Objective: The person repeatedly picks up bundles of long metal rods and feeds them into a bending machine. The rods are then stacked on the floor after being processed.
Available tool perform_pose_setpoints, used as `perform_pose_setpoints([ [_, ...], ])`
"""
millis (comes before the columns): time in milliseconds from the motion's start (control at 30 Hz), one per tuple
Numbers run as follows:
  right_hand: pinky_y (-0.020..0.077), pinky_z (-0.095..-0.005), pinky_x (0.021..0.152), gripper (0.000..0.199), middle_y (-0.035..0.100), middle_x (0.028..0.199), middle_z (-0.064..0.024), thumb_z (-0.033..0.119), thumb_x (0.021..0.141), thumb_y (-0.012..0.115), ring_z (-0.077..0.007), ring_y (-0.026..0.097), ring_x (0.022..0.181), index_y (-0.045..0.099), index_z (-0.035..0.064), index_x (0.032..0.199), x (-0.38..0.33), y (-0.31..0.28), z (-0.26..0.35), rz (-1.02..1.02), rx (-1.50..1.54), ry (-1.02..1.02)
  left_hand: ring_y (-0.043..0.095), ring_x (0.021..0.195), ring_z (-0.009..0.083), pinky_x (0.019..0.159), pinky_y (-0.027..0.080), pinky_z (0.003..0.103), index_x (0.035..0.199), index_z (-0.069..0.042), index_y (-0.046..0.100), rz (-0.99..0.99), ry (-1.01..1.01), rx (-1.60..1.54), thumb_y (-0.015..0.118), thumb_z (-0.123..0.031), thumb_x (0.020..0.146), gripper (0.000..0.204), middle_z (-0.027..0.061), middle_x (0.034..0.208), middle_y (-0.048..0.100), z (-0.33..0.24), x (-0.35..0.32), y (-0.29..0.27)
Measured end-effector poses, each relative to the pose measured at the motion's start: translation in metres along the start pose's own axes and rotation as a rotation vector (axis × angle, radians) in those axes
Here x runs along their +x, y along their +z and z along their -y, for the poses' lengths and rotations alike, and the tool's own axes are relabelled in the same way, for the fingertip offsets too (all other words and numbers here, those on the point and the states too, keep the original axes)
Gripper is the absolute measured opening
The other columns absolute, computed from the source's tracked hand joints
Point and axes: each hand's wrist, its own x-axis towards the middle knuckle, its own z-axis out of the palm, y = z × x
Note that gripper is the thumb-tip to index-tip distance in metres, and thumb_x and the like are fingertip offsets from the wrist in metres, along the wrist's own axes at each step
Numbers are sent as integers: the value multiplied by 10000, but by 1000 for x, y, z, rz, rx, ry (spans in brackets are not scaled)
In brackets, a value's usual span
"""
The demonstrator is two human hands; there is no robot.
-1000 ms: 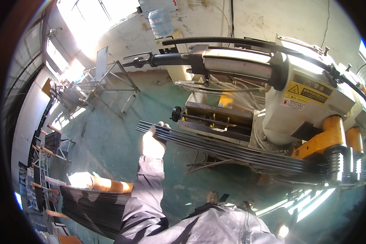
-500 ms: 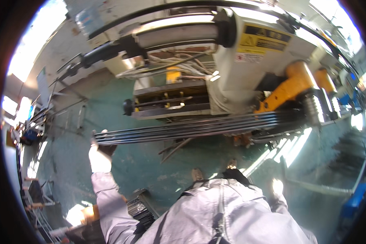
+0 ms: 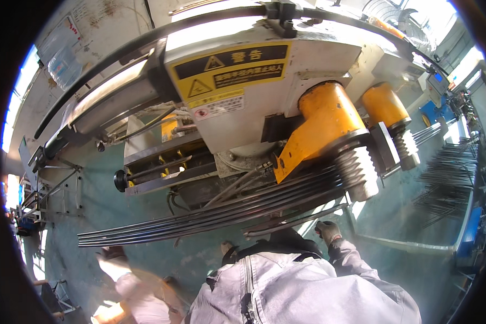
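A bundle of long dark metal rods point(image 3: 210, 216) runs from lower left up to the right, into the grooved rollers point(image 3: 356, 167) of a large grey and yellow machine point(image 3: 286, 97). My left hand point(image 3: 113, 258), in a pale glove, is blurred just below the bundle's left end. I cannot tell whether it grips the rods. My right hand point(image 3: 328, 232), in a dark glove with curled fingers, sits right under a few lower rods point(image 3: 286, 222) that sag from the bundle. Whether it touches them is unclear. My grey jacket point(image 3: 286, 286) fills the bottom.
Two yellow cylinders point(image 3: 329, 113) top the rollers. Bent rods hang on a rack point(image 3: 448, 178) at the right. Metal frames point(image 3: 54, 189) stand at the left on the green floor point(image 3: 92, 205). A white rail point(image 3: 405, 245) lies on the floor at the right.
My view has swung right and closer to the machine. My left hand has dropped from the rods' left end to just below it. My right hand has come into view under the rods.
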Motion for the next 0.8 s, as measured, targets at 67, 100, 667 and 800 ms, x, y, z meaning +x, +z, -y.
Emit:
perform_pose_setpoints([
  [67,588,-371,763,406,833,934,-115,396,1051,715,-200,754,822,846,19,1120,34,-25,-2,5,-196,115,664,1394,337,1259,453,566,1518,-92,671,-28,-90,112,355,-496,1212,598,144,1496,724,58,-34,-2],
  [100,602,-371,813,400,839,975,-133,388,1044,735,-200,769,860,838,22,1167,51,-41,0,59,-386,98,678,1361,324,1231,474,559,1461,-97,705,-50,-229,-6,393,-451,1204,538,122,1462,741,93,-48,0],
  [667,581,-336,819,308,834,939,-104,274,1006,759,-174,761,879,844,-11,1086,56,-84,30,-22,-70,-68,644,1402,355,1237,464,482,1431,-64,719,939,348,1423,530,-340,1151,436,161,1492,719,199,-178,101],
  [800,561,-325,798,357,813,912,-91,306,1029,748,-165,723,841,837,-38,1061,-17,-96,70,-199,72,-257,576,1486,406,1315,393,569,1535,-12,634,519,-672,-143,421,-299,1151,524,207,1600,638,202,-186,110],
])
